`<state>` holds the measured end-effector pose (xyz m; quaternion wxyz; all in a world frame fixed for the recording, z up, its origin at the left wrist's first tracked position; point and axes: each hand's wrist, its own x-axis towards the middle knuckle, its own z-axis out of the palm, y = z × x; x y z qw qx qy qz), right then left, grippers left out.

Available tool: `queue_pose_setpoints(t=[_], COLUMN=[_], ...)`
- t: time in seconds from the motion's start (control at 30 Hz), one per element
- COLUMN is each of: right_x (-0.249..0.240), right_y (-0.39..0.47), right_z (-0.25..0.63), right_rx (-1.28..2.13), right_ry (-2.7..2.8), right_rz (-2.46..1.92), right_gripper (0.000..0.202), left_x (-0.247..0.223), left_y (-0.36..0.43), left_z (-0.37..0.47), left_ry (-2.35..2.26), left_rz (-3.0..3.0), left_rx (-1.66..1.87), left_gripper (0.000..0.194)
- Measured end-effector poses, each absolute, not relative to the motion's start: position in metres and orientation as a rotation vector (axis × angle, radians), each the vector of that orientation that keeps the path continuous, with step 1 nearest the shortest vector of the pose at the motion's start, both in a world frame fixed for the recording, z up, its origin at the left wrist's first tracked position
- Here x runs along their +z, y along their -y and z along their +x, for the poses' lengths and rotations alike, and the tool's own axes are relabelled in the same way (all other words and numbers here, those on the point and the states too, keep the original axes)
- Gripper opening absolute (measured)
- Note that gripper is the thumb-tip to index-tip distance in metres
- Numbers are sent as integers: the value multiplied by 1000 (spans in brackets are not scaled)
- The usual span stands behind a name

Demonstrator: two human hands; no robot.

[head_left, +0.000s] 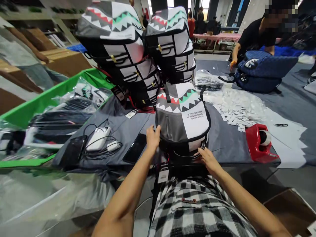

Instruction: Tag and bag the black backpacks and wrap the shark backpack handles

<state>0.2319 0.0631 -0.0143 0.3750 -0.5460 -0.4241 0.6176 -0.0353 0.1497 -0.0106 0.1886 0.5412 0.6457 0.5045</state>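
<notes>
A small grey, white and black backpack (195, 122) lies on the table in front of me, with a red and green zigzag shark-teeth print and upside-down lettering. Against its left side rests my left hand (153, 139), thumb and finger apart. My right hand (209, 160) has its fingertips closed on the lower right edge, beside the dark carrying handle. A white hang tag (163, 176) dangles below the table edge near the bag. Behind it stand two stacks of matching backpacks, a left stack (116, 46) and a right stack (170, 39).
A phone (135, 148), a white power bank (98, 138) and cables lie left. Plastic-wrapped bags fill a green-edged bin (81, 77). At right are a red tape dispenser (258, 144) and scattered paper slips (234, 115). Across the table, a co-worker handles blue backpacks (264, 70).
</notes>
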Motion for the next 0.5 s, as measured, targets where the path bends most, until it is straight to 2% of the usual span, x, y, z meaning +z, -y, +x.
queue_pose_setpoints(t=[0.07,0.1,0.17,0.23,0.3,0.4,0.5], right_x=[-17,-19,-23,-26,-28,-31,-31], right_y=[-60,-57,-53,-54,-60,-78,-102], right_z=[244,252,268,275,272,264,268], right_rx=[1525,1373,901,476,214,-23,-40], right_ry=[1338,1496,1786,2008,2190,2335,2306], right_rz=[-1437,-1475,-1456,-1268,-1043,-912,-1044], right_gripper=[47,43,30,18,23,24,13], left_x=[-3,-2,-9,-19,-25,-20,-9], left_y=[-125,-106,-67,-41,-34,-47,-68], left_z=[-35,-29,-10,14,35,48,38], left_ry=[-1838,-1778,-1458,-1277,-1286,-1290,-1202], left_rz=[1728,1923,2333,2535,2550,2498,2477], left_rx=[1449,1436,1248,979,825,861,1007], left_gripper=[40,36,24,26,26,30,30])
